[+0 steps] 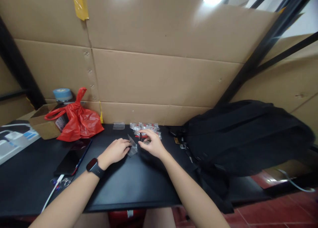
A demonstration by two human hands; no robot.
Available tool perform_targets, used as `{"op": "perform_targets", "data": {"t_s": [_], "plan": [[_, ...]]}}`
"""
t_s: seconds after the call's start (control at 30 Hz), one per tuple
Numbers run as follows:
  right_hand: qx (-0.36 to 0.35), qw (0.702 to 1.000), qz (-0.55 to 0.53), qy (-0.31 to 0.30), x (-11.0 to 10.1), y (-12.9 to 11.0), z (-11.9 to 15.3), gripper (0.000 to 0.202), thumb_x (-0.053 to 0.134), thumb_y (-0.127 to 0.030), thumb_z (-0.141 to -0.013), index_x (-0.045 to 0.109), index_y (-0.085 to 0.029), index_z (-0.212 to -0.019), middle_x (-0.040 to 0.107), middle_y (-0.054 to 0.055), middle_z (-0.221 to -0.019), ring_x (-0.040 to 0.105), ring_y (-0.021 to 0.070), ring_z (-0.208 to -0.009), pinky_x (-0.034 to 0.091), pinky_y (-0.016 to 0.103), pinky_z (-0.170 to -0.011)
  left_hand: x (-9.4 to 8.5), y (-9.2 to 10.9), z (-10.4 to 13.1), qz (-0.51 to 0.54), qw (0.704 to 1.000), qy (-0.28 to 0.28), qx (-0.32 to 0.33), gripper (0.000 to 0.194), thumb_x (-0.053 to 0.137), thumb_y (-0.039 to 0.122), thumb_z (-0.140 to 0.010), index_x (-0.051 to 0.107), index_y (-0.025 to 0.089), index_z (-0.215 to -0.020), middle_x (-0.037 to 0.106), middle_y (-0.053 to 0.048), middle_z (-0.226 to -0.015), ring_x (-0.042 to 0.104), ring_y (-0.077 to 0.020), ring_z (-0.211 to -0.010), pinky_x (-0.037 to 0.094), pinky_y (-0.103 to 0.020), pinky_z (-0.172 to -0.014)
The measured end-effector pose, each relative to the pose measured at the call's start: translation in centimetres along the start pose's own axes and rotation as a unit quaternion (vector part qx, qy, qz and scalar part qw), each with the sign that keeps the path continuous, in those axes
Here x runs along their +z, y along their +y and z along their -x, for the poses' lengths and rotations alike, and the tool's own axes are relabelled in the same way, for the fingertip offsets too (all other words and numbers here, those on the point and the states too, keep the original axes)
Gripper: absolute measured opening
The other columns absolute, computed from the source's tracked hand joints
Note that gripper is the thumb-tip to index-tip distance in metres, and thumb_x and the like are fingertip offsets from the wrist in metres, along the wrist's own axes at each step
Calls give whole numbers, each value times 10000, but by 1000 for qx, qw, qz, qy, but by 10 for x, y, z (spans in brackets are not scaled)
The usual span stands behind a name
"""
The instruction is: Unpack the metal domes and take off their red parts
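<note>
My left hand (117, 150), with a dark watch on its wrist, lies low over the black table, its fingers closed at the edge of a small clear plastic bag (133, 149). Just to the right, my right hand (154, 144) pinches a small thin round thing (140, 137) between thumb and forefinger; it is seen nearly edge-on, and its kind is unclear. Behind that hand lies a pile of small clear packets (144, 126) with bits of red and silver in them. Farther left, some flat clear bags (119, 125) rest by the cardboard wall.
A black backpack (245, 138) fills the right side. At left are a red plastic bag (80, 122), a cardboard box (44, 123), a phone (73, 157) with a white cable, and a white power strip (18, 145). A cardboard wall (159, 79) stands behind.
</note>
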State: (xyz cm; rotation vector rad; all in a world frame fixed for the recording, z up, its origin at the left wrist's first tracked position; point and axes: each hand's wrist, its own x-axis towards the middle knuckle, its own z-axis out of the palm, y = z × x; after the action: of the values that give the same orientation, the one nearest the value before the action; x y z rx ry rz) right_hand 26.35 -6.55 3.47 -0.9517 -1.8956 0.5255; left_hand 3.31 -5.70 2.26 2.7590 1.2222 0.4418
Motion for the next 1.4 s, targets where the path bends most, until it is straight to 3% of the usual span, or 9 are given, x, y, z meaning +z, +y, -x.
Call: {"op": "perform_targets", "data": {"t_s": [0.1, 0.23, 0.33, 0.57, 0.7, 0.87, 1.17, 1.3, 1.4], "plan": [[-6, 1000, 5, 3, -3, -3, 0, 456, 660, -193, -766, 645, -255, -1218, 616, 89, -1182, 613, 221, -1017, 581, 304, -721, -1, 6, 1, -26, 1000, -6, 6, 289, 472, 322, -958, 683, 254, -1144, 675, -83, -1113, 598, -237, -1024, 424, -378, -918], [-11, 1000, 6, -10, -3, -5, 1, 456, 654, -187, -771, 644, -257, -1222, 611, 94, -1196, 607, 234, -1040, 584, 307, -707, -5, 15, 2, -66, 998, 4, -4, 247, 518, 363, -936, 715, 215, -926, 663, -97, -989, 567, -259, -1010, 396, -409, -889], [-13, 1000, 13, -15, -3, -6, 1, 463, 652, -182, -771, 642, -263, -1226, 606, 93, -1204, 608, 234, -1037, 581, 313, -715, -5, 19, 0, -53, 999, 11, 2, 266, 531, 387, -932, 712, 201, -869, 655, -117, -1075, 545, -276, -1108, 375, -419, -929], [-28, 988, 118, -90, -14, -2, 2, 453, 668, -166, -766, 661, -236, -1213, 597, 101, -1172, 603, 240, -1074, 500, 383, -946, -2, 16, 2, 15, 999, -42, 15, 276, 463, 337, -970, 654, 231, -1137, 670, -103, -1202, 612, -247, -1113, 412, -376, -949], [5, 968, 167, -186, -18, 0, 4, 406, 709, -197, -742, 692, -193, -1147, 676, 91, -1021, 638, 228, -894, 509, 355, -847, -2, 10, 9, 41, 996, -79, 27, 350, 414, 325, -995, 576, 363, -1303, 503, -71, -1477, 446, -271, -1365, 325, -477, -1074], [43, 951, 174, -251, -19, -2, 5, 390, 764, -209, -683, 721, -186, -1070, 715, 60, -894, 635, 196, -754, 488, 293, -740, -5, 8, 12, 55, 983, -175, 4, 400, 443, 393, -983, 503, 488, -1367, 326, -61, -1594, 267, -319, -1473, 219, -664, -1090], [95, 951, 69, -286, -18, -4, 6, 185, 785, -251, -682, 715, -189, -841, 615, -42, -588, 584, 128, -548, 441, 217, -568, -12, 11, 14, 54, 979, -194, 10, 424, 523, 369, -946, 536, 464, -1359, 272, -60, -1616, 209, -337, -1491, 135, -687, -1121], [99, 951, 70, -285, -17, -1, 6, 198, 796, -274, -702, 714, -180, -855, 640, -12, -704, 602, 121, -576, 469, 221, -592, -18, 9, 13, 75, 970, -228, 30, 511, 555, 287, -916, 495, 450, -1397, 170, -34, -1642, 164, -322, -1504, 123, -649, -1149], [72, 961, 80, -256, -7, 2, 6, 236, 837, -313, -692, 728, -184, -858, 632, 16, -846, 598, 111, -609, 483, 231, -622, -21, 5, 11, 96, 963, -249, 33, 513, 557, 232, -894, 536, 469, -1349, 228, 20, -1627, 132, -295, -1513, 102, -643, -1161]]}}
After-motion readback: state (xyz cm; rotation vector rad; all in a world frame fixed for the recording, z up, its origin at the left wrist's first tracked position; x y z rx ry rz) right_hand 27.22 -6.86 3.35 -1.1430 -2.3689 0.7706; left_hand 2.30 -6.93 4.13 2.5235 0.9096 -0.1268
